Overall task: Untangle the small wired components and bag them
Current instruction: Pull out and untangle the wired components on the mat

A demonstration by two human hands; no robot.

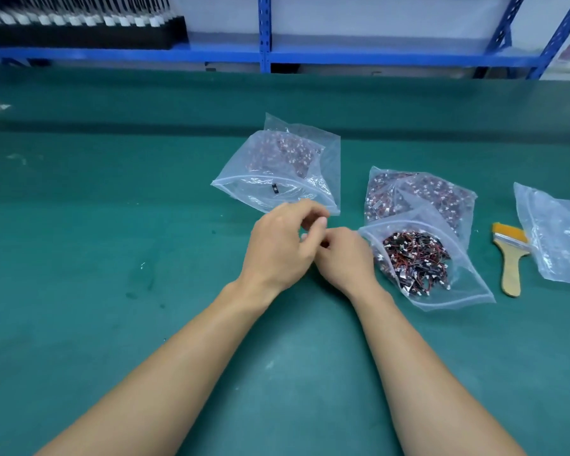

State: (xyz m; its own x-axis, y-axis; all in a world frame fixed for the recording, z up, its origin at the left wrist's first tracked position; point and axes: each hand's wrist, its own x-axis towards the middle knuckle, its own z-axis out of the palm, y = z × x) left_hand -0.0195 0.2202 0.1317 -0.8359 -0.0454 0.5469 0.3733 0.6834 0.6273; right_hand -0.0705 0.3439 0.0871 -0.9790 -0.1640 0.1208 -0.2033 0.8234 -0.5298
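Observation:
My left hand and my right hand meet over the green mat, fingers curled toward each other around something small and dark that is mostly hidden. Just beyond them lies an open clear bag holding one small black component, with a filled bag behind it. To the right an open bag holds a tangled heap of red-and-black wired components.
Another filled bag lies behind the open one on the right. A yellow-bristled brush and a clear bag lie at the far right. A blue shelf frame runs along the back, with a black tray of parts on it.

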